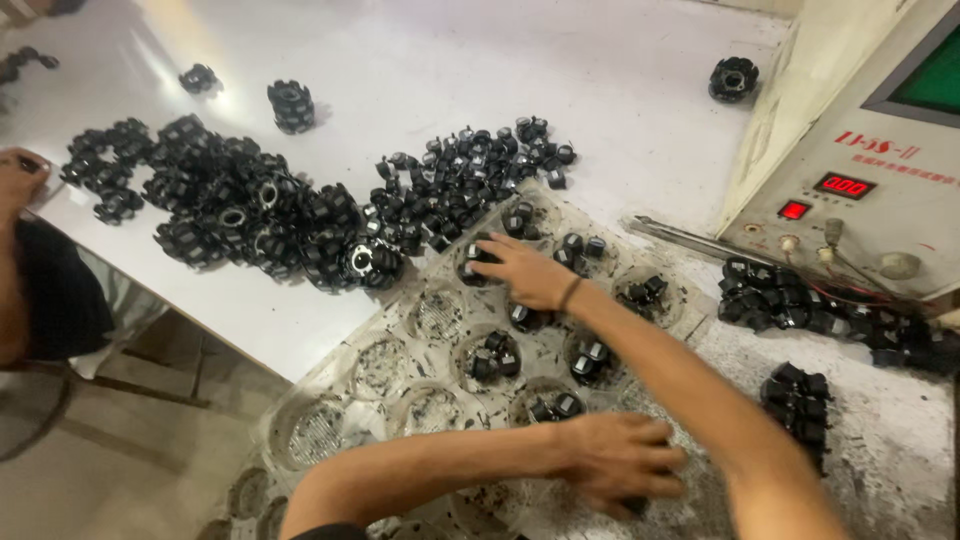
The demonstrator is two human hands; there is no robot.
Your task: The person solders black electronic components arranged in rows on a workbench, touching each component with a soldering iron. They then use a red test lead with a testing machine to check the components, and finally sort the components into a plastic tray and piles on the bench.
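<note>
Right hand [525, 272]: reaching across the clear plastic tray [400, 350], fingers curled together and pinching a small black part [478, 254] at a cup near the tray's far left corner; a dark band is sitting on the wrist.
Left hand [620, 462]: lying palm down on the near edge of the tray, fingers bent and pressing on something dark beneath them; whether it is gripping a part or only steadying the tray, I cannot tell.
Tray: round cups in rows; the cups on the right and middle are each holding a few black parts [495, 355], while the cups on the near left are showing only a ribbed bottom.
Loose small parts [470, 175]: lying in a heap on the white table [430, 60], just beyond the tray's far edge.
Larger ring-shaped black parts [250, 215]: piled to the left of that heap, with a few strays farther off.
Machine [870, 170]: a cream box with a red lit display, standing at the right; more black parts [800, 295] are lying before it.
Another person's hand [20, 180]: resting at the table's left edge.
Step in hand, as I judge it: filling the cups, one by one, with small parts.
Next move, as I judge it: calling for a clean release into the cup, then a short reach to the loose heap, keeping the tray still.
</note>
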